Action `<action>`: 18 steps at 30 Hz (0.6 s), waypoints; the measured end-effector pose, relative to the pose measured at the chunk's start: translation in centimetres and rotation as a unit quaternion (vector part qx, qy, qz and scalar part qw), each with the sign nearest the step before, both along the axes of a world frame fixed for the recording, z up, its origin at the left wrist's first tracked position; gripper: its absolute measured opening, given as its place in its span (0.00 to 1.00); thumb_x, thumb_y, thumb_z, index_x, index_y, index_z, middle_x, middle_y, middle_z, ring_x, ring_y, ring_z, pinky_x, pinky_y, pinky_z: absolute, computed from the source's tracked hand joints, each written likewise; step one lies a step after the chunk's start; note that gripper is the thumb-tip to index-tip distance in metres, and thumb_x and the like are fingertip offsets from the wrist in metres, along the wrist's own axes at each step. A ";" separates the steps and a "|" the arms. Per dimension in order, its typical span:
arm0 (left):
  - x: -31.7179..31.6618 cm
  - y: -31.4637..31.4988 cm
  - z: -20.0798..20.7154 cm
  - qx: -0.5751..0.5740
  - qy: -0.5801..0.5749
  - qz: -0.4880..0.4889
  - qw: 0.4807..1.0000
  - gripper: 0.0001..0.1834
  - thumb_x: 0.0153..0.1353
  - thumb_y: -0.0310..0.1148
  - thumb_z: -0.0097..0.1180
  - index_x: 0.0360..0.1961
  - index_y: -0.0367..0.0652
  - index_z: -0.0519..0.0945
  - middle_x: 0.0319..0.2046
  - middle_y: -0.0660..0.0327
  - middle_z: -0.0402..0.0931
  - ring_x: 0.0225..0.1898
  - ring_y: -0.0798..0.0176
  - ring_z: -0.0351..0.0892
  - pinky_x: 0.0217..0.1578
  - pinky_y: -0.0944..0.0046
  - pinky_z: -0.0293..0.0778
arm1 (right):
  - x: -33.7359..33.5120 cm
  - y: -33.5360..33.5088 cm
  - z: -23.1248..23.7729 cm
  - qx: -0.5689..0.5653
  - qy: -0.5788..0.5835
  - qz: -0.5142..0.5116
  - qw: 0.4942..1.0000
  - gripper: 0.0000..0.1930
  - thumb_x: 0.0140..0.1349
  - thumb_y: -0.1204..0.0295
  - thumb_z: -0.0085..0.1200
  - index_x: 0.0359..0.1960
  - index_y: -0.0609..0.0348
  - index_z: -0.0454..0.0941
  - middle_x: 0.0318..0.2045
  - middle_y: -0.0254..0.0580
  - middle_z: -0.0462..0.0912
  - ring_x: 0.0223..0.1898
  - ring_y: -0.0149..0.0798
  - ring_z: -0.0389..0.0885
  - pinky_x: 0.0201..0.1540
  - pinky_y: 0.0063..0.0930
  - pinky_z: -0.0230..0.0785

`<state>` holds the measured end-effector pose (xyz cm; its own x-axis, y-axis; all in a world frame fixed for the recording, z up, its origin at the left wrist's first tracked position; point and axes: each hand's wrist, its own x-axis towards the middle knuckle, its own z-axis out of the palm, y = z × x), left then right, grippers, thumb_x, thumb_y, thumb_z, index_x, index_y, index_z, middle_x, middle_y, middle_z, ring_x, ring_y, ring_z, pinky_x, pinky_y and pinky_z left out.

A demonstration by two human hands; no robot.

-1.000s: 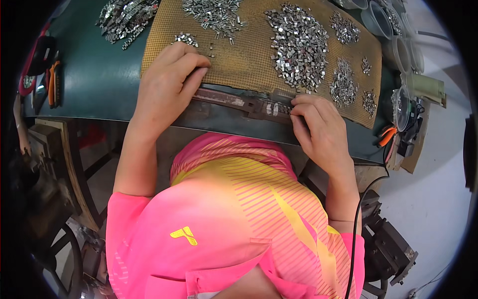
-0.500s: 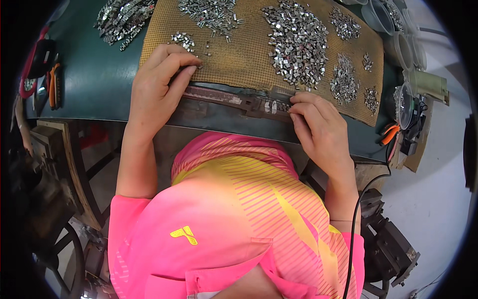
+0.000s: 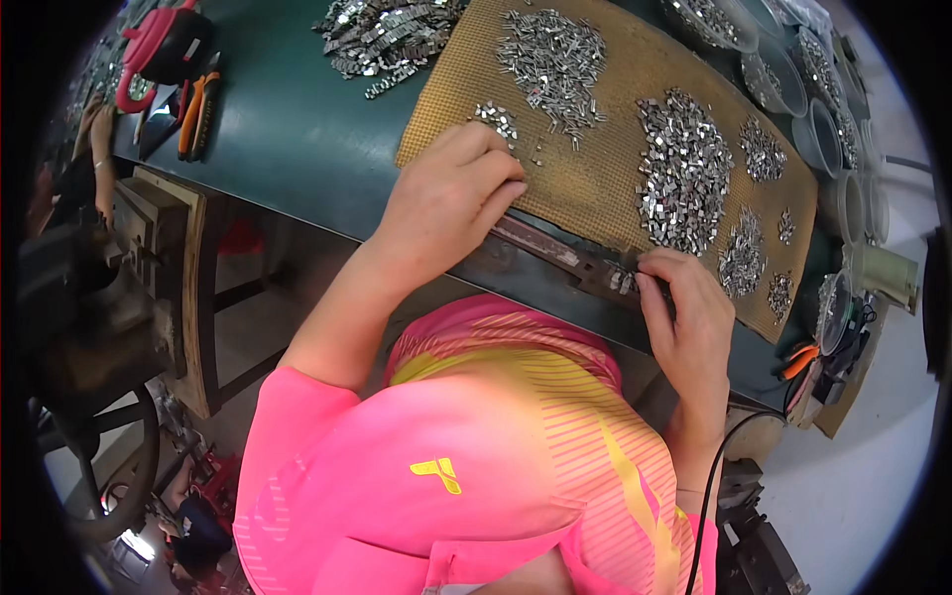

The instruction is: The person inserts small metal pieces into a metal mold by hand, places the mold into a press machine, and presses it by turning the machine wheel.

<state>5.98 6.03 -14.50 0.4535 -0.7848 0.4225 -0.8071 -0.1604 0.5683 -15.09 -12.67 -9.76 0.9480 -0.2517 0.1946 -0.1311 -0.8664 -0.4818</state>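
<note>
My left hand is closed in a pinch over the near edge of the brown textured mat, beside a small cluster of shiny metal pieces. What its fingertips hold, if anything, is hidden. A long dark metal bar fixture lies along the table edge in front of the mat. Small silver links sit in its right part. My right hand has thumb and fingers closed around the fixture's right end, covering that end.
Piles of small metal pieces lie on the mat. A heap of linked metal strips is at the far left. Orange-handled pliers and a red-and-black object rest further left. Clear plastic bowls stand right, near another orange-handled tool.
The view has turned, so the table appears tilted and shifted right. My left hand stays pinched by the mat's edge, and my right hand stays at the fixture's right end.
</note>
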 end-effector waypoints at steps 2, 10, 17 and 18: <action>-0.1 0.0 0.1 0.007 -0.012 0.007 1.000 0.07 0.58 0.26 0.67 0.35 0.40 0.82 0.37 0.59 0.78 0.39 0.53 0.79 0.38 0.57 0.76 | 1.7 0.3 0.1 -0.004 -0.041 0.025 0.999 0.06 0.62 0.77 0.62 0.39 0.58 0.79 0.38 0.40 0.85 0.37 0.47 0.84 0.41 0.37 0.75; 0.5 0.1 0.2 0.006 0.010 -0.005 1.000 0.06 0.57 0.25 0.66 0.35 0.39 0.81 0.36 0.58 0.78 0.39 0.52 0.79 0.38 0.56 0.75 | 8.8 0.7 -0.6 -0.026 -0.037 0.091 0.995 0.06 0.63 0.74 0.61 0.41 0.56 0.82 0.35 0.39 0.84 0.38 0.44 0.86 0.37 0.36 0.78; 0.5 0.1 -0.4 -0.016 0.014 0.000 1.000 0.07 0.56 0.25 0.67 0.34 0.40 0.80 0.36 0.59 0.78 0.39 0.52 0.79 0.38 0.56 0.76 | 10.7 0.9 -1.7 -0.079 -0.002 0.128 0.989 0.04 0.64 0.72 0.60 0.39 0.55 0.82 0.35 0.38 0.81 0.38 0.44 0.85 0.37 0.38 0.78; 0.5 0.1 -0.4 -0.017 0.016 0.002 1.000 0.07 0.56 0.25 0.67 0.34 0.40 0.80 0.36 0.59 0.78 0.39 0.52 0.79 0.38 0.56 0.76 | 10.8 0.8 -1.6 -0.080 0.000 0.129 0.988 0.04 0.64 0.72 0.60 0.39 0.55 0.82 0.35 0.38 0.81 0.38 0.44 0.85 0.37 0.38 0.78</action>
